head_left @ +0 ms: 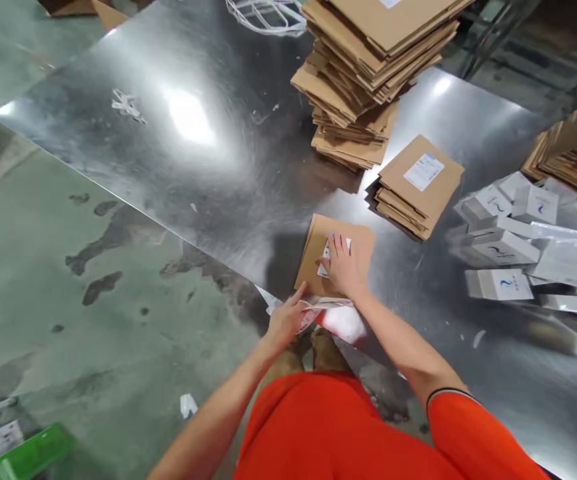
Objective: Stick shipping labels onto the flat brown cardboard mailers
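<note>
A flat brown cardboard piece (pixel 363 247) with a white label (pixel 324 267) lies at the near edge of the metal table. My right hand (pixel 342 267) rests on it with fingers spread, partly covering the label. Just left of its near corner, my left hand (pixel 287 320) holds a thin whitish sheet (pixel 311 315) at the table edge, its index finger touching the cardboard. The sheet extends along the near side of the cardboard. Beyond and to the right sits a small stack of flat brown cardboard (pixel 418 187) with a label on top.
A tall cardboard stack (pixel 363 73) stands at the back, near a white wire basket (pixel 271 15). White boxes (pixel 506 247) and another cardboard stack (pixel 573 147) are at the right. White ties (pixel 127 107) lie on the metal table (pixel 208 193). A green object (pixel 33 453) is on the floor.
</note>
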Available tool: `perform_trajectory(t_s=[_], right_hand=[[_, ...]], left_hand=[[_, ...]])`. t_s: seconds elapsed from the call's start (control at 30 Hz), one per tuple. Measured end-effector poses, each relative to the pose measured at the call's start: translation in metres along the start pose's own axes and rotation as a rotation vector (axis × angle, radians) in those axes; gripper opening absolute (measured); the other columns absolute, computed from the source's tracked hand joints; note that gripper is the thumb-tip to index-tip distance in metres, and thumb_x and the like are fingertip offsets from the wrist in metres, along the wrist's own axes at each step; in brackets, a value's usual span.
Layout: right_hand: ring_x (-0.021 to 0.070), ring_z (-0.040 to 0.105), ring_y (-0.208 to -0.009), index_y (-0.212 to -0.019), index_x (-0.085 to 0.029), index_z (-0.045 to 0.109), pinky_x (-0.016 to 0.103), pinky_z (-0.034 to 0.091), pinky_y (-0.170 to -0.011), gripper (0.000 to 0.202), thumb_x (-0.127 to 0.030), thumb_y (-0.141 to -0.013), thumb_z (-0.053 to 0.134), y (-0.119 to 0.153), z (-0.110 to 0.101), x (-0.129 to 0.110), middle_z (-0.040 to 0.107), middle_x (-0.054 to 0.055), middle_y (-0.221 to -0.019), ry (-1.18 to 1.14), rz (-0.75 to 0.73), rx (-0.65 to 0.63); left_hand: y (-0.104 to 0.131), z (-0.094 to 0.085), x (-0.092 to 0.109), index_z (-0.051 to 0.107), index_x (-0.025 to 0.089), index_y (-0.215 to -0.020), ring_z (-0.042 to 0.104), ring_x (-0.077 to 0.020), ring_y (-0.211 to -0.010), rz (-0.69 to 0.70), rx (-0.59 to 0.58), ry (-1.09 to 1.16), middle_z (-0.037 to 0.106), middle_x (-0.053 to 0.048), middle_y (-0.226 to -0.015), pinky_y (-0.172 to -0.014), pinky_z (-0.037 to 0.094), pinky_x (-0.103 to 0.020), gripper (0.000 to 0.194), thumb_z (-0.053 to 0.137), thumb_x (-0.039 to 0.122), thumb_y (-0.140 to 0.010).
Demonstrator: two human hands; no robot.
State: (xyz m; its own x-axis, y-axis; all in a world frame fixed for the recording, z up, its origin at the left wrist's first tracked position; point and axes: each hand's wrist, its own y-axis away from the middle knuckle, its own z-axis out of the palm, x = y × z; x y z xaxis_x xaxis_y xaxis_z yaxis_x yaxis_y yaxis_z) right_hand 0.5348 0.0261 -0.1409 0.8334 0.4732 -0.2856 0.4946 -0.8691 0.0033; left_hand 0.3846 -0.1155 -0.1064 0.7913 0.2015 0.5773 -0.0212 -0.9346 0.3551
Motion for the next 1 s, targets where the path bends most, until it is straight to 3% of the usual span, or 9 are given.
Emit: perform_trajectory(t_s=[0.17, 0.23, 0.33, 0.43, 0.6, 0.7, 0.83, 0.93, 1.0], right_hand=[[0.0302, 0.023, -0.148, -0.147, -0.026, 0.043, 0.058, 0.01, -0.12, 0.051, -0.04, -0.098, 0.045, -0.006, -0.002, 0.011, 0.037, 0.006, -0.157, -0.052, -0.306, -0.154], [0.0328, 0.021, -0.148, -0.145, -0.026, 0.045, 0.061, 0.01, -0.118, 0.049, -0.039, -0.098, 0.045, -0.018, -0.013, 0.028, 0.037, 0.006, -0.157, -0.038, -0.146, -0.096], [0.0402, 0.019, -0.146, -0.148, -0.015, 0.039, 0.066, 0.013, -0.114, 0.058, -0.042, -0.097, 0.045, -0.017, -0.033, 0.049, 0.029, 0.019, -0.158, -0.06, 0.28, 0.074], [0.0403, 0.041, -0.134, -0.142, -0.006, 0.041, 0.058, 0.033, -0.107, 0.063, -0.048, -0.094, 0.045, 0.019, -0.041, 0.047, 0.044, 0.028, -0.144, -0.222, 0.6, 0.128], [0.0319, 0.061, -0.11, -0.125, -0.012, 0.049, 0.042, 0.051, -0.089, 0.052, -0.048, -0.087, 0.053, 0.082, -0.034, 0.022, 0.061, 0.021, -0.121, -0.425, 0.713, 0.106], [0.0309, 0.062, -0.106, -0.118, -0.018, 0.049, 0.044, 0.051, -0.088, 0.045, -0.044, -0.083, 0.058, 0.089, -0.043, 0.018, 0.062, 0.017, -0.119, -0.522, 0.73, 0.163], [0.0243, 0.066, -0.082, -0.11, -0.022, 0.049, 0.039, 0.054, -0.073, 0.036, -0.044, -0.083, 0.056, 0.07, -0.082, 0.032, 0.069, 0.007, -0.095, -0.872, 0.706, 0.319], [0.0199, 0.063, -0.068, -0.112, -0.019, 0.048, 0.033, 0.052, -0.062, 0.037, -0.044, -0.085, 0.052, 0.035, -0.129, 0.064, 0.067, 0.003, -0.079, -0.875, 0.706, 0.489], [0.0179, 0.064, -0.074, -0.119, -0.018, 0.044, 0.031, 0.052, -0.066, 0.037, -0.04, -0.09, 0.045, 0.006, -0.165, 0.096, 0.068, 0.005, -0.088, -0.779, 0.723, 0.575]], left_hand=[[0.0, 0.001, -0.001, 0.075, 0.022, -0.1, 0.071, -0.0235, -0.099, -0.011, -0.096, -0.16, 0.049, -0.003, -0.151, -0.075, 0.055, -0.029, 0.027, 0.049, 0.025, -0.096], [0.002, 0.001, 0.001, 0.075, 0.022, -0.1, 0.069, -0.024, -0.103, -0.008, -0.125, -0.168, 0.046, -0.002, -0.153, -0.075, 0.055, -0.028, 0.027, 0.049, 0.027, -0.096], [0.001, -0.001, 0.002, 0.075, 0.023, -0.098, 0.07, -0.024, -0.101, -0.044, -0.132, -0.115, 0.043, 0.0, -0.154, -0.074, 0.055, -0.03, 0.029, 0.047, 0.027, -0.096], [-0.001, -0.003, 0.0, 0.076, 0.024, -0.091, 0.072, -0.0239, -0.094, -0.081, -0.113, 0.005, 0.043, 0.001, -0.155, -0.078, 0.055, -0.034, 0.029, 0.047, 0.026, -0.094], [-0.004, -0.014, -0.013, 0.075, 0.023, -0.104, 0.063, -0.0269, -0.117, -0.046, -0.056, 0.303, 0.048, -0.001, -0.151, -0.1, 0.048, -0.038, 0.03, 0.048, 0.023, -0.089], [-0.005, -0.026, -0.02, 0.072, 0.017, -0.112, 0.064, -0.027, -0.115, -0.066, -0.043, 0.534, 0.07, -0.009, -0.126, -0.099, 0.049, -0.037, 0.038, 0.049, 0.036, -0.087], [0.006, -0.037, -0.022, 0.075, 0.014, -0.085, 0.068, -0.0242, -0.07, -0.226, -0.04, 0.786, 0.075, -0.007, -0.073, -0.066, 0.055, -0.034, 0.044, 0.062, 0.055, -0.074], [0.021, -0.033, -0.013, 0.075, 0.015, -0.085, 0.065, -0.0209, -0.061, -0.302, -0.017, 0.837, 0.072, -0.004, -0.065, -0.061, 0.054, -0.033, 0.045, 0.067, 0.057, -0.07], [0.029, -0.027, -0.002, 0.075, 0.015, -0.085, 0.066, -0.0218, -0.065, -0.321, -0.02, 0.866, 0.072, -0.004, -0.068, -0.066, 0.055, -0.034, 0.046, 0.069, 0.057, -0.068]])
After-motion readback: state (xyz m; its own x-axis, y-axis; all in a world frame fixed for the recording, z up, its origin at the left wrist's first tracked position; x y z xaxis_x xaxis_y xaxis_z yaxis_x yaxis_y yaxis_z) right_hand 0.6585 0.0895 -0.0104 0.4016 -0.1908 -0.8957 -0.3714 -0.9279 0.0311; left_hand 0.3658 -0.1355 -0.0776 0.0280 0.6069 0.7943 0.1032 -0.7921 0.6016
